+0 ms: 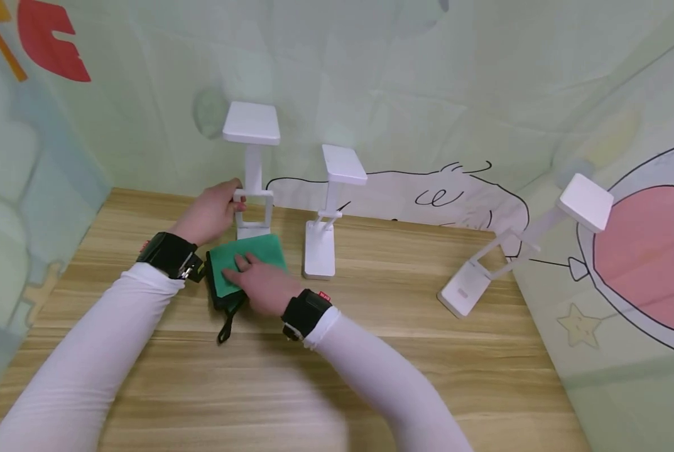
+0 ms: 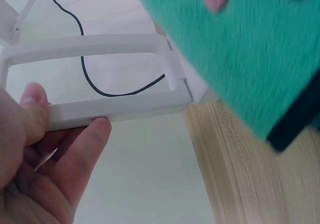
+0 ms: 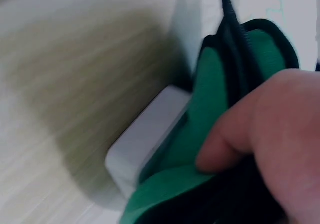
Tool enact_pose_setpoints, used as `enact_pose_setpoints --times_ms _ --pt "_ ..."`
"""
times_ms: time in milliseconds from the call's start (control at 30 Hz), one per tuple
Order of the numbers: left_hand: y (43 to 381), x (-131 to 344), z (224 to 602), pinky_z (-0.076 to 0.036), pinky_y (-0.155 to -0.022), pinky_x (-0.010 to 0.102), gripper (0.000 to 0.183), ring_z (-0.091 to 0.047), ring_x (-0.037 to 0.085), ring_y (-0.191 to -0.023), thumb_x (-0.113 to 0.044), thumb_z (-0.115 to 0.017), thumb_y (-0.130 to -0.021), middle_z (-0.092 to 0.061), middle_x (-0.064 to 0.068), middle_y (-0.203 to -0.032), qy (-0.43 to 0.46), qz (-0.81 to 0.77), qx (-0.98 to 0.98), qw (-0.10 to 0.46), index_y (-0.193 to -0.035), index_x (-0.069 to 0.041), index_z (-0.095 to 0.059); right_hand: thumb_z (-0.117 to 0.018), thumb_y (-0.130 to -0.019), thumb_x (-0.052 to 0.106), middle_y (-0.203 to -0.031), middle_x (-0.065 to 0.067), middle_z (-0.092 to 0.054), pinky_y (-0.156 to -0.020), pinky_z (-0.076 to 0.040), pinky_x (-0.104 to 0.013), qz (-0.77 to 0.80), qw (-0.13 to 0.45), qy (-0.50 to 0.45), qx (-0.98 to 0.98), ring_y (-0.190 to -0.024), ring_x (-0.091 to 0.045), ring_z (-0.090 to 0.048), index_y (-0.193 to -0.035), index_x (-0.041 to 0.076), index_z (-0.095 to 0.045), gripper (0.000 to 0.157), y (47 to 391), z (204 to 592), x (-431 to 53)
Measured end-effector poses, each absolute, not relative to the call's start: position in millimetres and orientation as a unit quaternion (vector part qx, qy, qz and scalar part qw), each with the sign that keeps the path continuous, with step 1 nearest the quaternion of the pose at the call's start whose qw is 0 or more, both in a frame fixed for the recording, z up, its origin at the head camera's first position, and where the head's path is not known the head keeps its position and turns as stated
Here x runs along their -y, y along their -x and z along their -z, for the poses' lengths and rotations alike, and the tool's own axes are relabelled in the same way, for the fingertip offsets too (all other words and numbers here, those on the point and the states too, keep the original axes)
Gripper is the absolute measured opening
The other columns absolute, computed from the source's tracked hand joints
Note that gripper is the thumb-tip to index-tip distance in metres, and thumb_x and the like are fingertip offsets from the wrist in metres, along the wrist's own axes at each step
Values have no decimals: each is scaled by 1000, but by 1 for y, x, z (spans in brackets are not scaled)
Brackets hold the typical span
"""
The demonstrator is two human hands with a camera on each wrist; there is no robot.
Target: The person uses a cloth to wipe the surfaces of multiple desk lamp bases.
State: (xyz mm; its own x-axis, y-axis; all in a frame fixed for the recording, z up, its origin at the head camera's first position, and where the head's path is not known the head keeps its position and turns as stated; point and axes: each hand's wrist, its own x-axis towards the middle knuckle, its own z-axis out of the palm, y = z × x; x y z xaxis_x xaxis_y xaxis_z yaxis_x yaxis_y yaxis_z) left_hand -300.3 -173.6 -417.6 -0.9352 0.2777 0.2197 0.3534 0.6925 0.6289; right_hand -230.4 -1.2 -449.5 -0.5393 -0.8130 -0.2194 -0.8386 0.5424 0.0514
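A white desk lamp [image 1: 254, 226] stands at the back left, its lower arm an open rectangular frame [image 2: 125, 106]. My left hand [image 1: 209, 213] pinches one side bar of that frame between thumb and fingers. A green cloth [image 1: 269, 246] with black edging and a black hanging loop [image 1: 226, 326] covers most of the lamp's base. My right hand [image 1: 269, 287] grips the cloth over the base, its thumb pressing a fold in the right wrist view. One end of the white base [image 3: 145, 134] shows beside the cloth there.
A second white lamp [image 1: 320, 248] stands close to the right of the first. Farther right, a third lamp [image 1: 465, 289] leans toward the wall. Printed fabric [image 1: 404, 113] hangs behind the wooden table [image 1: 370, 339] and along its sides.
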Motion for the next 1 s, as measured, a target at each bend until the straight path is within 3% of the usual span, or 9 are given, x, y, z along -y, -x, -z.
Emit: enact_pose_setpoints --times_ms 133,367,767,1000 --pt "301 172 420 -53 -79 48 11 -64 30 -94 9 -46 -97 -62 18 -97 176 363 913 54 -106 6 -52 -62 -93 8 -153 -16 -38 -111 -35 -35 -58 62 464 -882 -139 -32 -31 -151 15 -40 62 246 456 4" --pt "303 170 421 -52 -75 45 12 -64 28 -94 8 -45 -98 -62 16 -97 179 358 915 53 -107 4 -52 -66 -94 13 -154 -17 -36 -112 -34 -37 -62 49 414 -907 -139 -34 -31 -152 15 -38 65 257 457 7" --pt "305 169 423 -52 -75 44 11 -63 28 -94 7 -47 -99 -61 17 -98 170 358 916 54 -109 6 -52 -63 -98 24 -151 -19 -40 -104 -44 -38 -87 31 355 -930 -136 -35 -37 -152 13 -39 60 247 455 1" --pt "304 173 425 -54 -77 47 10 -64 30 -93 9 -47 -98 -61 18 -97 173 361 914 66 -106 5 -51 -59 -100 20 -150 -18 -42 -100 -47 -40 -103 31 369 -923 -134 -34 -39 -150 14 -42 53 229 451 -9"
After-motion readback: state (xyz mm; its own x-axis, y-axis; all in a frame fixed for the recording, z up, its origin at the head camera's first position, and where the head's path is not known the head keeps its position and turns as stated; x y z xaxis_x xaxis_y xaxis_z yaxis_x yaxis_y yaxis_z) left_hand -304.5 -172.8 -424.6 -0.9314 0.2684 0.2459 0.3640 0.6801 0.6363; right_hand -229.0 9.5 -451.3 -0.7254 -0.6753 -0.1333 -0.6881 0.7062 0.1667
